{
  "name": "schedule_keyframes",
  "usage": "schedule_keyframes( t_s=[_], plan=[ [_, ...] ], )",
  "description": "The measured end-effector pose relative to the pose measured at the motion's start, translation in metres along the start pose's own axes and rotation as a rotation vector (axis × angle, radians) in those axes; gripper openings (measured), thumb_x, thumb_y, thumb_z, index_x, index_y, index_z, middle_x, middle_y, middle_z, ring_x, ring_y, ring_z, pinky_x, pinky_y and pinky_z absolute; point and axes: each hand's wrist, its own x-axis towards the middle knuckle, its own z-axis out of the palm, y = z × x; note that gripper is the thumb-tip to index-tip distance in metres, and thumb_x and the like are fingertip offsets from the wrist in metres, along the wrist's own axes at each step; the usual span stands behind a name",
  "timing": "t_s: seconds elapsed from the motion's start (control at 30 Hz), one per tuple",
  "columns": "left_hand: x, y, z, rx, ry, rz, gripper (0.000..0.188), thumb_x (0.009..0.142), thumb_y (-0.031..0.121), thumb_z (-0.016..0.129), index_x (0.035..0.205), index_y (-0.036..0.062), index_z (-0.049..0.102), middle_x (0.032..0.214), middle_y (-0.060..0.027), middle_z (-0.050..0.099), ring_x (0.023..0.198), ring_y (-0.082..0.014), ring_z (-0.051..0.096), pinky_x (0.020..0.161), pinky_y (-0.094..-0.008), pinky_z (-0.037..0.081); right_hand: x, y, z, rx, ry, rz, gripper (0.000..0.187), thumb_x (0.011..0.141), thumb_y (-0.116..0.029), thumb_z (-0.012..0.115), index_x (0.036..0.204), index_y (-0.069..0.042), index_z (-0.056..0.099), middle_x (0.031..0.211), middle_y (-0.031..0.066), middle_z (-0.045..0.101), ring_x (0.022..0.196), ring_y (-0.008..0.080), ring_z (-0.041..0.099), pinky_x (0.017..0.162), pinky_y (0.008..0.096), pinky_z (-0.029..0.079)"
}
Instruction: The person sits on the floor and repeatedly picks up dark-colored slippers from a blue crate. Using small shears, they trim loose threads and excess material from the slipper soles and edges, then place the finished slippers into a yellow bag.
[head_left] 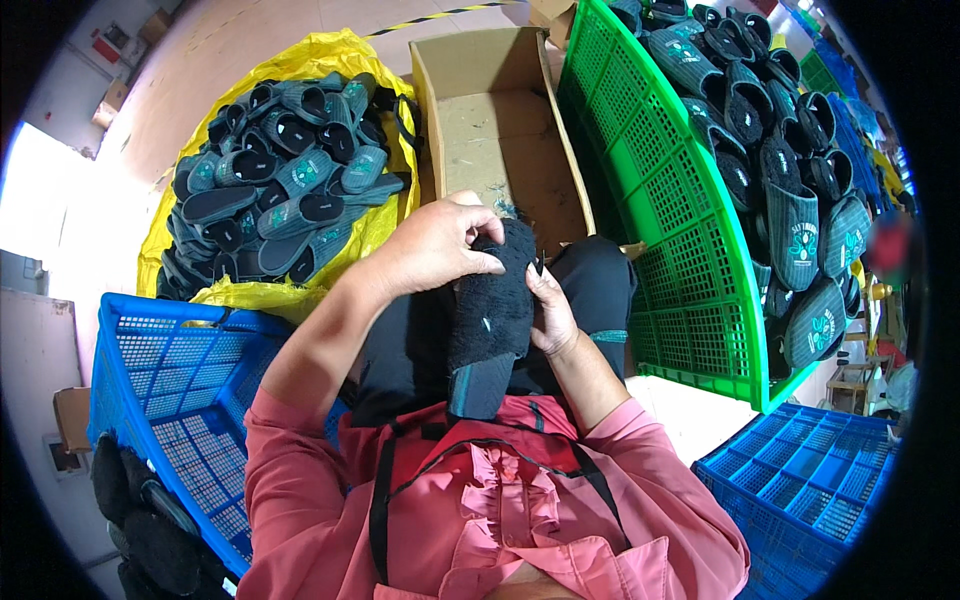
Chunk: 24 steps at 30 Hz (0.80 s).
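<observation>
A dark slipper (pixel 490 310) with a fuzzy black insole is held over my lap, heel end away from me and its grey-blue upper toward me. My left hand (pixel 440 243) pinches the heel edge between thumb and fingers. Along the slipper's right side, my right hand (pixel 553 315) grips the edge, its thumb up; a small dark tip shows by that thumb, too little to name. A small pale speck lies on the insole. The slipper's underside is hidden.
Ahead stands an open cardboard box (pixel 490 112) with scraps inside. A yellow sack (pixel 395 225) heaped with slippers is at left, a blue crate (pixel 165 325) nearer. On the right, a tall green crate (pixel 690 220) holds many slippers; another blue crate (pixel 810 470) sits near right.
</observation>
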Motion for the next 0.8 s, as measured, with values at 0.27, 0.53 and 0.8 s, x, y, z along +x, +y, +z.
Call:
schedule_keyframes(
  t_s=[0.27,0.53,0.8],
  plan=[
    [0.002,-0.019,0.014,-0.178,0.403,-0.202,0.008,0.089,0.008,0.065,0.087,0.0003,0.066,0.075,-0.0049,0.066,0.069,-0.0129,0.065,0.067,-0.0268,0.053,-0.002,0.008,0.015,0.017,0.089,-0.093,0.046,0.1,-0.031,0.056,0.141,-0.013,0.044,0.132,0.0051,0.058,0.116,0.0214,0.06,0.095,0.0388,0.051],
    [0.008,-0.028,-0.008,-0.433,0.552,-0.325,0.019,0.1,0.018,0.057,0.096,-0.0002,0.063,0.09,-0.0081,0.067,0.078,-0.0129,0.065,0.073,-0.0272,0.054,0.002,0.028,0.012,0.133,0.083,-0.128,0.045,0.1,-0.017,0.055,0.142,-0.021,0.04,0.124,0.0006,0.058,0.089,0.0108,0.056,0.056,0.0209,0.04],
    [-0.022,-0.012,-0.007,-0.377,0.082,-0.372,0.042,0.082,0.017,0.078,0.116,-0.0039,0.066,0.107,-0.0122,0.07,0.099,-0.0181,0.066,0.089,-0.0291,0.052,0.004,0.034,0.016,0.083,0.074,-0.097,0.04,0.101,-0.019,0.054,0.139,-0.021,0.042,0.122,-0.0009,0.058,0.089,0.009,0.056,0.056,0.0212,0.04]
  ],
)
